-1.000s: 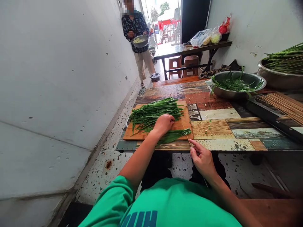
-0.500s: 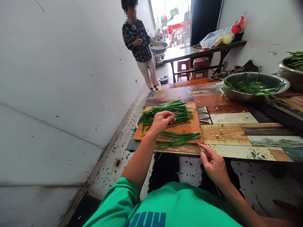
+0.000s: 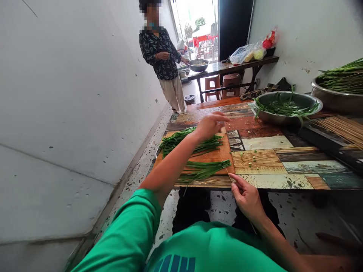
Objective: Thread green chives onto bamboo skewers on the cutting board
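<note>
My right hand pinches a thin bamboo skewer at the table's near edge. The skewer's upper part crosses the end of a small row of green chives, lying flat along the near side of a wooden cutting board. Behind it on the board is a larger heap of chives, partly covered by my left forearm. My left hand is raised over the heap's right end, slightly blurred, fingers stretched to the right with nothing visible in them.
To the right are a metal basin of loose greens, a bigger pot of green stalks and many skewers by a dark tray. Chive scraps dot the table. Beyond, a person stands by a basin.
My left hand has lifted from the chive heap and moved right and away from me, its fingers straightening. My right hand keeps its hold on the skewer. The person's basin now appears at the far table.
</note>
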A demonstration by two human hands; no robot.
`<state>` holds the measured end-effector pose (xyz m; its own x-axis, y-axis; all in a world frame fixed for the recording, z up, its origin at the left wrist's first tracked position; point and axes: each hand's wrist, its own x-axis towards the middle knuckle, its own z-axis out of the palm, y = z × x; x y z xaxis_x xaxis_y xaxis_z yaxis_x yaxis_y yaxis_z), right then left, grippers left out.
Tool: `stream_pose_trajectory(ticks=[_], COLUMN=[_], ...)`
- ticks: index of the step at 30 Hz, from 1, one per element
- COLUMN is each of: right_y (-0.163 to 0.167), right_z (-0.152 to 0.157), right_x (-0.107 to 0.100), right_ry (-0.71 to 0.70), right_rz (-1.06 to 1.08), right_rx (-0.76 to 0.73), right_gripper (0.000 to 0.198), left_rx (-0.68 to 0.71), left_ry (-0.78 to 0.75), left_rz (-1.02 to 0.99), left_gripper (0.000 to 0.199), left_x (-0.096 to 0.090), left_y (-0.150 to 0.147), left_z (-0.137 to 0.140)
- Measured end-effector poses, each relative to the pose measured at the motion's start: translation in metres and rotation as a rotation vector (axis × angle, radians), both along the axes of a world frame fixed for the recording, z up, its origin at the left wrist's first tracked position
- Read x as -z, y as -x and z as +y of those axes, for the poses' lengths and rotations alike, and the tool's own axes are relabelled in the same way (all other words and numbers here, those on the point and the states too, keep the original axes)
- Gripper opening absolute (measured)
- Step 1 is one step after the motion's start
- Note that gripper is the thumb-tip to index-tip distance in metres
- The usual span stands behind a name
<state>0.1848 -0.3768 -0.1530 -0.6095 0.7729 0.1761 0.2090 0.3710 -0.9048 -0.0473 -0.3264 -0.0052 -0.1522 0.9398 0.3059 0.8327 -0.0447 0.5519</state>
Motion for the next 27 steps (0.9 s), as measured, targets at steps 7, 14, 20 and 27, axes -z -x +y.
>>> stream_pose_trajectory(ticks=[7, 14, 20, 27], right_y=[0.001, 0.002, 0.003, 0.002], right_z=[0.001, -0.002, -0.002, -0.001], right_x=[0.004, 0.0, -0.001, 0.0], right_ry=[0.034, 0.029, 0.041, 0.03], right_rz=[0.018, 0.004, -0.03, -0.028], right_rx=[0.002, 0.015, 0.008, 0.011], right_gripper=[0.041, 0.042, 0.043, 0.041], left_rx=[0.001, -0.169, -0.194, -0.277], left_ry=[0.146, 0.315, 0.379, 0.358], left_rz=[0.303, 0.499, 0.574, 0.556], left_gripper=[0.015, 0.022, 0.023, 0.025], left_x=[0.034, 0.083, 0.08, 0.08], left_y=[0.019, 0.002, -0.011, -0.021], left_z=[-0.04, -0.062, -0.057, -0.055])
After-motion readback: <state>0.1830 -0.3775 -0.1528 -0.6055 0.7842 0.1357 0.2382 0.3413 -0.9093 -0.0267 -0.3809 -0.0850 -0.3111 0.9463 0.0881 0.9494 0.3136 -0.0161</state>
